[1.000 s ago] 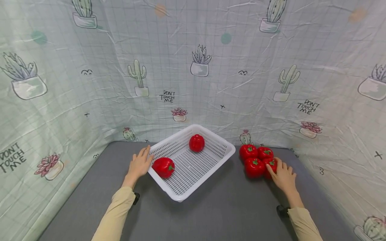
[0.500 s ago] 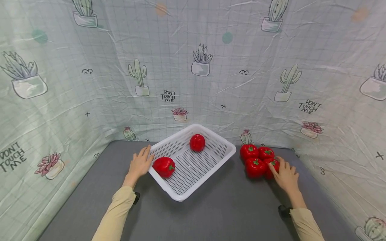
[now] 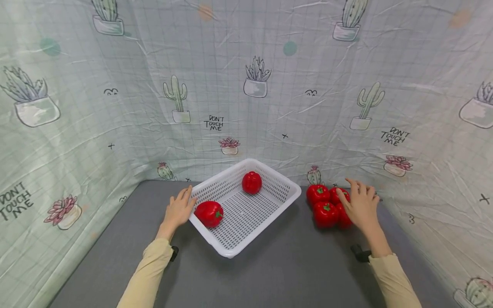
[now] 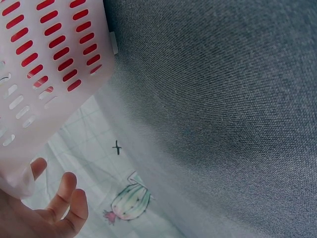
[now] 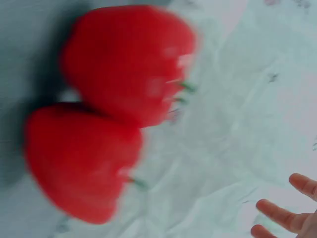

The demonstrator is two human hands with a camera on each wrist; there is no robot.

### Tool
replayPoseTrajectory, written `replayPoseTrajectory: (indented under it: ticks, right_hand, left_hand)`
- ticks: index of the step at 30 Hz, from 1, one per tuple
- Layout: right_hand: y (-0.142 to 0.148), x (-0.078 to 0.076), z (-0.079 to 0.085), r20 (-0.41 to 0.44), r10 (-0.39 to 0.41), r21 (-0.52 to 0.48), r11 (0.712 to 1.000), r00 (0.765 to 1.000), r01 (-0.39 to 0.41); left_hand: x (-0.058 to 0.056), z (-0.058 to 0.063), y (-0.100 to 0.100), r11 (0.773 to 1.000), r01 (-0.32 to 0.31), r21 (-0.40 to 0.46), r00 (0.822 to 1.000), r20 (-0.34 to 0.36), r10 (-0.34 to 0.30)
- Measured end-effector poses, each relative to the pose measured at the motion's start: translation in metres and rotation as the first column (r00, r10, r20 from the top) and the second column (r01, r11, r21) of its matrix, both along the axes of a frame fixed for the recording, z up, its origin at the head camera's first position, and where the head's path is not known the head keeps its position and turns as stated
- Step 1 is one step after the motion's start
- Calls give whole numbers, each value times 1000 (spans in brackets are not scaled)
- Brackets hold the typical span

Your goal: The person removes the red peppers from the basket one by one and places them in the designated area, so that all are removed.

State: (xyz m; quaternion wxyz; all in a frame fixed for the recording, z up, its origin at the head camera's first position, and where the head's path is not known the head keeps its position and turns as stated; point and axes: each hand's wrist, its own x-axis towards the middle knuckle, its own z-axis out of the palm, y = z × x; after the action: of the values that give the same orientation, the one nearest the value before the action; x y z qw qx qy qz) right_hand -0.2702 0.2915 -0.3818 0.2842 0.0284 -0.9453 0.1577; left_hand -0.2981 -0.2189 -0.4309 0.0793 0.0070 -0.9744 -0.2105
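A white perforated plastic basket (image 3: 265, 224) stands on the grey table with two red bell peppers inside, one pepper (image 3: 209, 214) at its near left and another pepper (image 3: 252, 183) at its far side. My left hand (image 3: 179, 209) holds the basket's left corner; in the left wrist view its fingers (image 4: 64, 196) lie about the rim. To the right, several red bell peppers (image 3: 325, 214) with green stems stand in a tight cluster. Above the cluster's right side is my right hand (image 3: 362, 205), fingers spread and holding nothing. It partly hides the two right-hand peppers.
A cloth curtain (image 3: 231, 102) printed with potted cacti hangs behind and along both sides of the table (image 3: 277, 269). Bare tabletop lies between the basket and the cluster, and in front of them.
My right hand has come off the near right pepper, rising and moving toward the back with its fingers spreading. My left hand and the basket have stayed put.
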Motion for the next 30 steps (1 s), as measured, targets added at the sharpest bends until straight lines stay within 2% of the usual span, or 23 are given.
replayPoseTrajectory:
  ticks: [7, 14, 24, 30]
  right_hand:
    - [-29, 2, 31, -147, 100, 54, 994, 984, -93]
    - [-62, -3, 54, -262, 221, 165, 969, 939, -182]
    - [-115, -18, 61, -258, 367, 304, 909, 894, -285]
    - [-149, -28, 63, -235, 416, 303, 890, 879, -340]
  left_hand:
    - [-1, -1, 0, 1000, -2, -6, 1000, 6, 2]
    - [0, 0, 0, 1000, 1, -5, 1000, 6, -1]
    - [0, 1, 1, 1000, 2, 3, 1000, -4, -2]
    - [0, 1, 0, 1000, -2, 0, 1000, -6, 2]
